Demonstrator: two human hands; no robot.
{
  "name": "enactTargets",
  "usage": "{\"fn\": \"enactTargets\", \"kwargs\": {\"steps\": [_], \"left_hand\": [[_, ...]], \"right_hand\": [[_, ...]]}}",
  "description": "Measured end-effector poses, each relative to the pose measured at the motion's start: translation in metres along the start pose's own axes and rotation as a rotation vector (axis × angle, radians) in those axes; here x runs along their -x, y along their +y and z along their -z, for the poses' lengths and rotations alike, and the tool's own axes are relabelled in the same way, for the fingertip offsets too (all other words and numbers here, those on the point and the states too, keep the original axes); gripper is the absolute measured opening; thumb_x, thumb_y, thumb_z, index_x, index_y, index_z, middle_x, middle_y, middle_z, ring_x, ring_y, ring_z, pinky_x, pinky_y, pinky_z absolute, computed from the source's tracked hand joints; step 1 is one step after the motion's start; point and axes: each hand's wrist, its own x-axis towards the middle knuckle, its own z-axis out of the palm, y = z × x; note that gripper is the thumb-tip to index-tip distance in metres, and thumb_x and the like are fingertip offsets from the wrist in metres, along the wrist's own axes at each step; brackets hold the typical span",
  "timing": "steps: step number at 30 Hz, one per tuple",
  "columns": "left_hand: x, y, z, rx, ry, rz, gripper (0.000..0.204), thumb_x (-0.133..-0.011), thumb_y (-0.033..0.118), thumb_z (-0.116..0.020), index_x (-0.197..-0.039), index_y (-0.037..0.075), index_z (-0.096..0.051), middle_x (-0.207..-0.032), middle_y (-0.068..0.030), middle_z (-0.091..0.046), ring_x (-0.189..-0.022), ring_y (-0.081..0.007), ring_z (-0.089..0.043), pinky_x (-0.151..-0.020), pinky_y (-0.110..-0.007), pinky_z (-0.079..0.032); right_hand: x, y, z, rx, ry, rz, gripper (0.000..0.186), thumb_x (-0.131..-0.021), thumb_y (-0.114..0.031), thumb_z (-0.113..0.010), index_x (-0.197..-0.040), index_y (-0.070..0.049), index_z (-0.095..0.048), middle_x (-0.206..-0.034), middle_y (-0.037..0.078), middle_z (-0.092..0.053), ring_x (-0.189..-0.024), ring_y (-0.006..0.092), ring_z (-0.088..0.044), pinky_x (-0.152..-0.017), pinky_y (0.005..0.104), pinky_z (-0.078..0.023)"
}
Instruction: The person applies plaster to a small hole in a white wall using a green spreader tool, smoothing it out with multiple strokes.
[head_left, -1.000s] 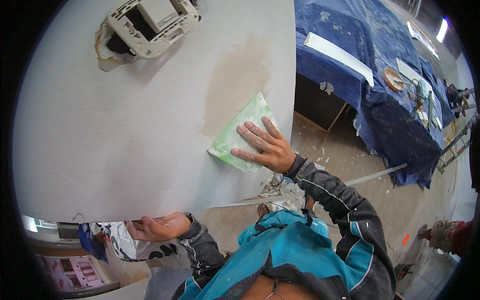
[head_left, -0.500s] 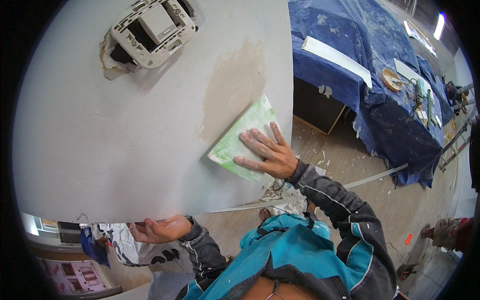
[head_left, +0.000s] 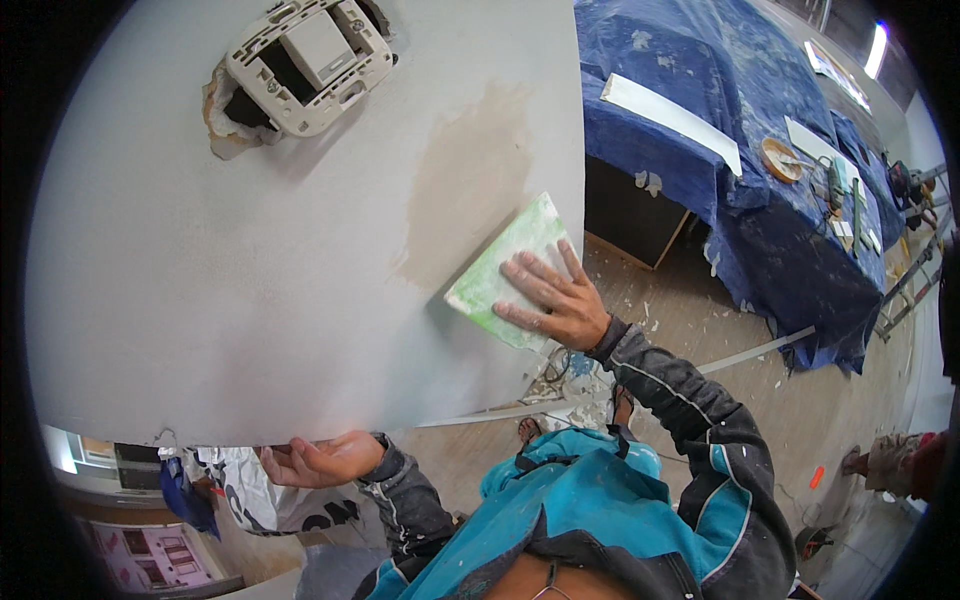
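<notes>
Flatly, with fingers spread, the right hand [head_left: 562, 305] rests on a green-and-white sheet [head_left: 488, 283] mid-frame.
The right sleeve [head_left: 690, 390] slants up from lower right; the sheet sits tilted over a white panel [head_left: 200, 330], below a beige patch [head_left: 465, 180]. At lower left, the left hand [head_left: 325, 460] turns palm-up, fingers loosely bent, beside the panel's bottom edge.

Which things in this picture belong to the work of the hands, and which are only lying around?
Apparently in use:
- green pad under the right hand
- white surface with its beige patch

Apparently lying around:
- white strip on the blue sheet
- orange item on the floor
- plastic bag
</notes>
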Motion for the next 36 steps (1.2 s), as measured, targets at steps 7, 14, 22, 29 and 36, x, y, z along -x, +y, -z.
{"fn": "enactTargets", "kwargs": {"steps": [7, 14, 22, 29, 36], "left_hand": [[0.001, 0.016, -0.003, 0.044, 0.027, 0.267, 0.030, -0.107, 0.018, -0.042, -0.137, 0.012, -0.047, -0.132, -0.0224, -0.041, -0.124, -0.0404, -0.050, -0.093, -0.049, -0.053], [-0.001, 0.017, -0.010, 0.367, 0.234, 0.672, 0.041, -0.097, 0.022, -0.049, -0.123, -0.009, -0.046, -0.129, -0.0170, -0.046, -0.111, -0.0299, -0.056, -0.092, -0.040, -0.048], [-0.002, 0.019, -0.009, 0.251, 0.137, 0.476, 0.035, -0.102, 0.023, -0.050, -0.130, 0.003, -0.047, -0.130, -0.0208, -0.044, -0.119, -0.0362, -0.054, -0.094, -0.046, -0.051], [0.005, 0.000, -0.002, -0.099, 0.006, 0.007, 0.033, -0.107, 0.020, -0.046, -0.139, 0.017, -0.045, -0.131, -0.0232, -0.042, -0.123, -0.0435, -0.051, -0.095, -0.054, -0.052], [0.008, 0.004, -0.002, -0.127, 0.035, 0.078, 0.022, -0.107, 0.013, -0.041, -0.127, 0.004, -0.043, -0.121, -0.0238, -0.049, -0.117, -0.0438, -0.055, -0.089, -0.053, -0.057]], "right_hand": [[-0.009, -0.012, 0.041, -0.844, 0.780, -0.954, 0.041, -0.091, -0.008, -0.065, -0.131, 0.000, -0.057, -0.137, 0.018, -0.057, -0.123, 0.0329, -0.060, -0.102, 0.0427, -0.050], [-0.002, -0.003, 0.074, -1.954, 0.682, -1.503, 0.034, -0.095, -0.015, -0.050, -0.126, -0.003, -0.055, -0.117, 0.010, -0.063, -0.110, 0.0237, -0.065, -0.093, 0.0406, -0.056], [-0.022, -0.015, 0.082, -1.778, 0.531, -1.237, 0.049, -0.091, -0.008, -0.055, -0.139, -0.001, -0.045, -0.131, 0.013, -0.059, -0.117, 0.0283, -0.063, -0.099, 0.0449, -0.053], [-0.047, -0.015, 0.078, -1.342, 0.552, -1.016, 0.045, -0.095, -0.004, -0.058, -0.138, 0.000, -0.046, -0.131, 0.011, -0.057, -0.117, 0.0191, -0.058, -0.098, 0.0335, -0.048], [-0.035, -0.025, 0.051, -1.193, 0.949, -1.171, 0.042, -0.097, -0.013, -0.063, -0.135, 0.000, -0.049, -0.129, 0.009, -0.059, -0.114, 0.0182, -0.058, -0.098, 0.0329, -0.047]]}}
